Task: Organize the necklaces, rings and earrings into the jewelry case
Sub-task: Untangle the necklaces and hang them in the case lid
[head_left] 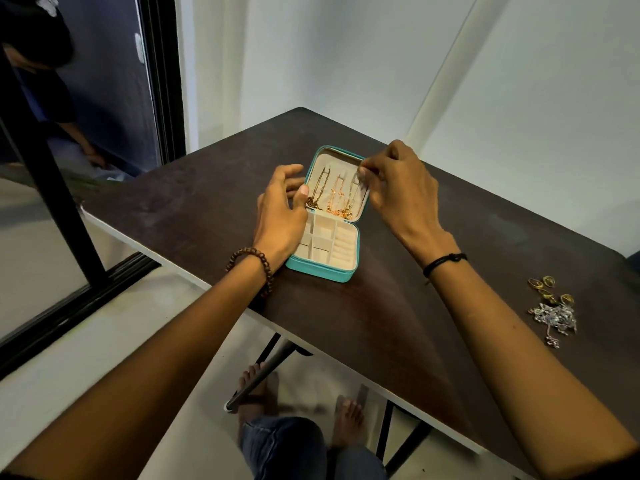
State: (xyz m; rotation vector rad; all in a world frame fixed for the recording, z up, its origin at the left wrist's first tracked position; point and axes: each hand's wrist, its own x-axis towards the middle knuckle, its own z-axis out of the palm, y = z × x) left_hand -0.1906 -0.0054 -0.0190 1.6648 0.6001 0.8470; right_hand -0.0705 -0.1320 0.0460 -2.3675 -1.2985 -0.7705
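One teal jewelry case (322, 270) on the table (381, 323), with three gold necklaces (334, 194) hanging in its lid. Well off to the case's right: four, maybe five gold rings (567, 299), plus one tangled pile of silver earrings (554, 317), can't count those.

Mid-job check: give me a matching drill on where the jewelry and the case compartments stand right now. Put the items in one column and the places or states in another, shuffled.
Items
1. gold necklaces
2. gold rings
3. silver earrings
4. base compartments

Places or states
A. empty where visible
B. heaped on the table, right side, nearer its front edge
C. in the open lid of the jewelry case
D. on the table, right side, just beyond the silver heap

Pairs: 1-C, 2-D, 3-B, 4-A
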